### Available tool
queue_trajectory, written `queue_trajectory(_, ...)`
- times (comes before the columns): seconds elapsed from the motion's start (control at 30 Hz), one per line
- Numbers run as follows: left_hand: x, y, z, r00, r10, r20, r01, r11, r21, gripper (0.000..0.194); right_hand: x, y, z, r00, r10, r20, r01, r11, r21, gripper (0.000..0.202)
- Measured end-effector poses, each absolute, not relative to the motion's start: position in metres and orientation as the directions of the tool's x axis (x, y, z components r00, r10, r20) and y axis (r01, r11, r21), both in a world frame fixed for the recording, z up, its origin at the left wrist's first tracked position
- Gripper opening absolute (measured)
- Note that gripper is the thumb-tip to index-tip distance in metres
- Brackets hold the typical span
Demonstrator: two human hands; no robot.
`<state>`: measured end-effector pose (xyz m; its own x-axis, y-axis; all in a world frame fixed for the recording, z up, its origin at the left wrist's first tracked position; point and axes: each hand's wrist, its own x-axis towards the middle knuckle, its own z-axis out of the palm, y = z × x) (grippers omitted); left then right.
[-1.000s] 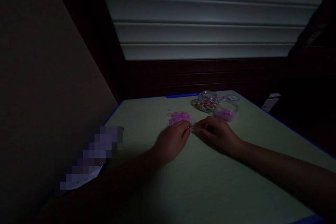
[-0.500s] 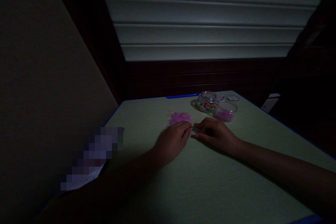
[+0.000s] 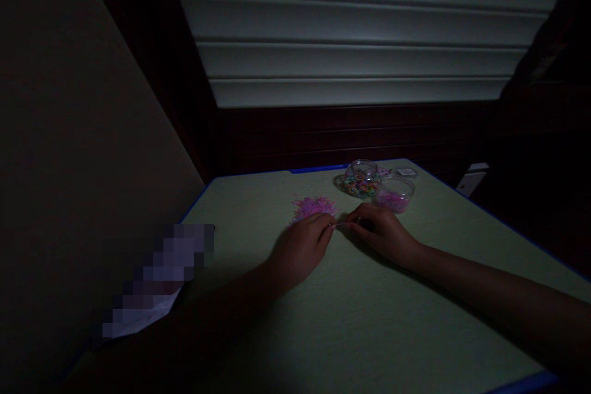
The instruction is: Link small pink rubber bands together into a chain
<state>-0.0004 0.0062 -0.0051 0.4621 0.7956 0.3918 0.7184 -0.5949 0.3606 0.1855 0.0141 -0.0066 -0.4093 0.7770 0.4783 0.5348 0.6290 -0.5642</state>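
Between my two hands a thin pale elastic band [image 3: 342, 224] is drawn out in a straight line above the table. My left hand [image 3: 305, 245] pinches one end of it between thumb and forefinger. The other end sits in the pinch of my right hand [image 3: 381, 231]. Just behind my left hand lies a loose pile of tiny pink and purple bands [image 3: 314, 206], its near side partly hidden by the fingers. Right behind my right hand stands a clear jar [image 3: 401, 186] holding pink bands.
A second clear jar [image 3: 362, 180] of many-coloured rings stands farther back on the pale green table [image 3: 369, 320], with a clear lid [image 3: 405, 172] at its right. A blurred-out flat object [image 3: 161, 277] is at the left edge. A slatted white panel [image 3: 360, 31] rises behind.
My right hand's thumb and forefinger have closed into a pinch. The band, a slack loop at the fingertips before, is now stretched between both hands. My left hand has hardly moved.
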Motion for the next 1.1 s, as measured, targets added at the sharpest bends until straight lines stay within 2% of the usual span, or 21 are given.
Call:
queue_trajectory(0.4, 0.0003, 0.0052, -0.0068, 0.432, 0.812, 0.391, 0.726, -0.571, 0.383, 0.019, 0.1871, 0.0146, -0.0077, -0.424, 0.736, 0.528, 0.588, 0.667, -0.458, 0.014)
queue_trajectory(0.7, 0.0005, 0.0055, -0.0075, 0.406, 0.829, 0.384, 0.736, -0.546, 0.401, 0.025, 0.189, 0.0117, -0.0063, -0.457, 0.698, 0.552, 0.599, 0.7, -0.389, 0.014)
queue_trajectory(1.1, 0.0011, 0.0053, -0.0048, 0.424, 0.829, 0.365, 0.73, -0.551, 0.404, 0.03, 0.1894, 0.0119, -0.0088, -0.484, 0.669, 0.564, 0.582, 0.727, -0.364, 0.014)
